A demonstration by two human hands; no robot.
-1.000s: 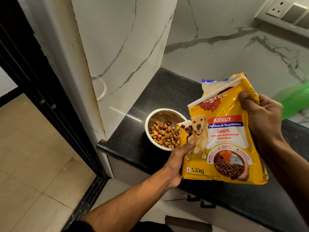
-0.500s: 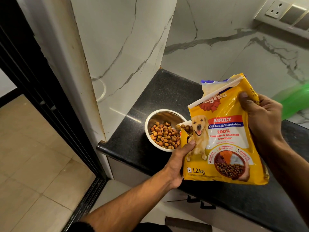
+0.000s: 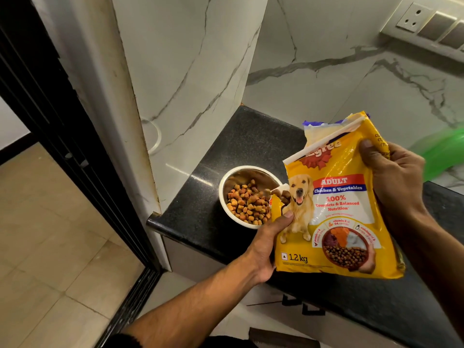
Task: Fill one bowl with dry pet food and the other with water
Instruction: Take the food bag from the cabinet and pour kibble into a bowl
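Note:
A yellow pet food bag (image 3: 336, 209) is held tilted over the black counter, its torn lower-left corner at the rim of a steel bowl (image 3: 226, 182). Brown and orange kibble (image 3: 247, 204) fills much of the bowl, and a few pieces are tumbling from the bag's corner. My left hand (image 3: 270, 241) grips the bag's lower left edge with the thumb on the front. My right hand (image 3: 394, 177) grips the bag's upper right side. A second bowl is not in view.
The black granite counter (image 3: 251, 141) ends at a rounded front edge near the bowl. White marble walls rise at the left and behind. Something green and blurred (image 3: 442, 154) sits at the far right. A socket panel (image 3: 426, 21) is on the wall. A tiled floor lies below left.
More kibble has dropped from the bag's corner into the bowl. Both hands and the bag have barely shifted.

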